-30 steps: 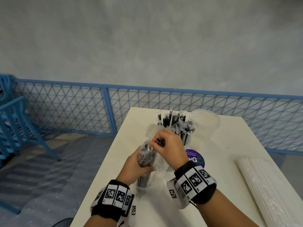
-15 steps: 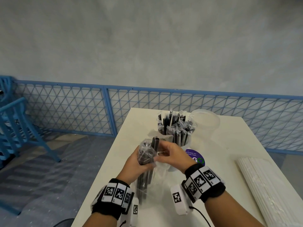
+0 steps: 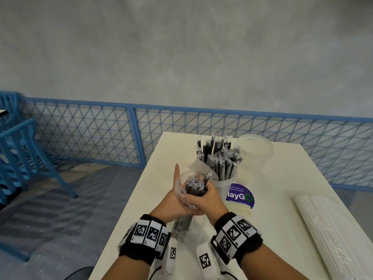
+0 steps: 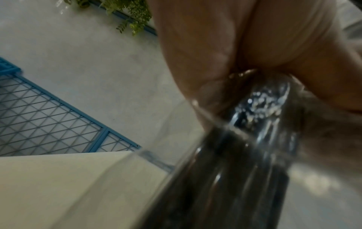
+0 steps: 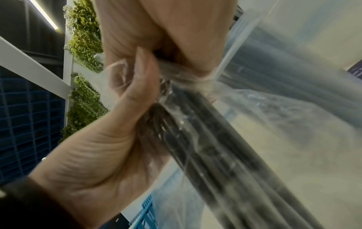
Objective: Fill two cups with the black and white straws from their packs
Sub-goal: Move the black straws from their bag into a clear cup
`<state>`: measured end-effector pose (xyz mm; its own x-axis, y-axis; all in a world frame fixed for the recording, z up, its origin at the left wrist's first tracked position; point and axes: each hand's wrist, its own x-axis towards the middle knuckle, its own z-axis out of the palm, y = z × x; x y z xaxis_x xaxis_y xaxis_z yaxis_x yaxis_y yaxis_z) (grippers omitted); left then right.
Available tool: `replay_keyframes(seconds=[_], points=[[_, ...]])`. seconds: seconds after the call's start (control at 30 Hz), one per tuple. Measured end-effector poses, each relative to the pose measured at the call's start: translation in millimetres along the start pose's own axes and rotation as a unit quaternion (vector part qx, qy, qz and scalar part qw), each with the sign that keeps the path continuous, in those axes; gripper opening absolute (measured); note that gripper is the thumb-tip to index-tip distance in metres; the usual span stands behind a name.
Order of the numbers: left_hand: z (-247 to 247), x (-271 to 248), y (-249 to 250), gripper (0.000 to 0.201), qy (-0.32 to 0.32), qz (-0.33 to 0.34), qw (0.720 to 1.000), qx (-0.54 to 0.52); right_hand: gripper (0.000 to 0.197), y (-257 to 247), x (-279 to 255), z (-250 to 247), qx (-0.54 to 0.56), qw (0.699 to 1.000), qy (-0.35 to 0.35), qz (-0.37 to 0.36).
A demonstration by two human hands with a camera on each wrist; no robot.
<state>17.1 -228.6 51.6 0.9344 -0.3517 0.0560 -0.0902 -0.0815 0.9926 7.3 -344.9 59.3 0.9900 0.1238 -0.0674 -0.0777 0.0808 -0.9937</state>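
Note:
A clear plastic pack of black straws (image 3: 194,187) stands upright over the near part of the white table (image 3: 282,178). My left hand (image 3: 168,202) grips its left side, with one digit pointing straight up. My right hand (image 3: 209,201) wraps round the pack's upper part from the right. The left wrist view shows the pack (image 4: 225,170) blurred under my left hand (image 4: 205,46). In the right wrist view my left hand (image 5: 98,162) pinches the crumpled plastic (image 5: 215,139) below my right hand (image 5: 166,31). A clear cup (image 3: 224,184) behind holds several wrapped black straws (image 3: 219,158).
An empty clear cup (image 3: 257,150) stands at the back, right of the filled one. A long pack of white straws (image 3: 333,229) lies along the table's right edge. A purple sticker (image 3: 240,196) is on the table. Blue mesh fencing (image 3: 90,138) and blue chairs (image 3: 18,150) stand left.
Half a second ago my right hand pinched at the pack's mouth with one black straw sticking up. Now it has come down and closed round the pack beside my left hand.

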Motion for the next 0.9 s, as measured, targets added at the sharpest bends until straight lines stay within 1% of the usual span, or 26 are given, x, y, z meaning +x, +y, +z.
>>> replay_keyframes(seconds=[0.03,0.07,0.1,0.17,0.27,0.33,0.4,0.47,0.53,0.57,0.63,0.73,0.77,0.8,0.87,0.9], points=[[0.7,0.2,0.9,0.118,0.008,0.000,1.000,0.008,0.033,-0.6,0.3,1.5,0.019,1.000,0.017,-0.008],[0.2,-1.1,0.8,0.117,0.010,0.002,1.000,0.020,0.030,-2.2,0.5,2.4,0.039,0.999,0.033,-0.019],[-2.0,-3.0,-2.9,0.120,0.003,0.002,1.000,0.025,0.026,-4.8,0.8,2.7,0.060,0.997,0.047,-0.033],[-8.9,-7.5,-14.6,0.115,-0.021,-0.014,0.999,0.019,0.022,-13.1,3.7,0.6,0.095,0.991,0.067,-0.059],[-13.9,-10.6,-22.6,0.097,-0.011,-0.041,0.999,0.030,0.017,-30.1,8.8,-7.0,0.140,0.982,0.084,-0.091],[-16.5,-6.5,-26.4,0.082,0.009,-0.040,0.997,0.071,0.013,-39.7,10.7,-11.3,0.166,0.976,0.086,-0.115],[-18.7,-3.1,-24.6,0.074,0.022,-0.034,0.994,0.106,0.012,-45.2,11.2,-14.3,0.190,0.969,0.081,-0.132],[-17.9,-0.6,-22.4,0.071,0.018,-0.024,0.992,0.121,0.014,-47.3,10.4,-15.8,0.195,0.970,0.056,-0.130],[-13.5,1.2,-18.5,0.066,0.030,-0.006,0.990,0.138,0.022,-45.4,9.2,-14.8,0.149,0.982,0.017,-0.115],[-11.5,1.8,-17.6,0.064,0.035,0.003,0.990,0.136,0.023,-43.5,8.3,-13.7,0.115,0.988,0.008,-0.105],[-9.7,-2.5,-14.0,0.067,0.036,-0.003,0.993,0.112,0.022,-42.1,7.4,-13.2,0.082,0.992,0.032,-0.095],[-14.2,-5.3,-14.5,0.065,0.048,-0.031,0.992,0.110,0.028,-54.9,6.8,-21.1,0.101,0.984,0.102,-0.102],[-15.9,-4.1,-15.4,0.064,0.051,-0.029,0.992,0.109,0.024,-62.8,6.1,-24.9,0.113,0.980,0.118,-0.112],[-17.4,-2.3,-15.3,0.057,0.059,-0.031,0.992,0.109,0.020,-71.6,5.1,-28.9,0.130,0.976,0.129,-0.119],[-19.9,1.0,-16.8,0.039,0.078,-0.045,0.992,0.087,0.015,-89.0,3.3,-36.3,0.159,0.966,0.146,-0.140],[-21.7,-0.3,-20.0,0.038,0.092,-0.050,0.992,0.073,0.012,-97.4,2.3,-39.6,0.167,0.959,0.163,-0.158]])
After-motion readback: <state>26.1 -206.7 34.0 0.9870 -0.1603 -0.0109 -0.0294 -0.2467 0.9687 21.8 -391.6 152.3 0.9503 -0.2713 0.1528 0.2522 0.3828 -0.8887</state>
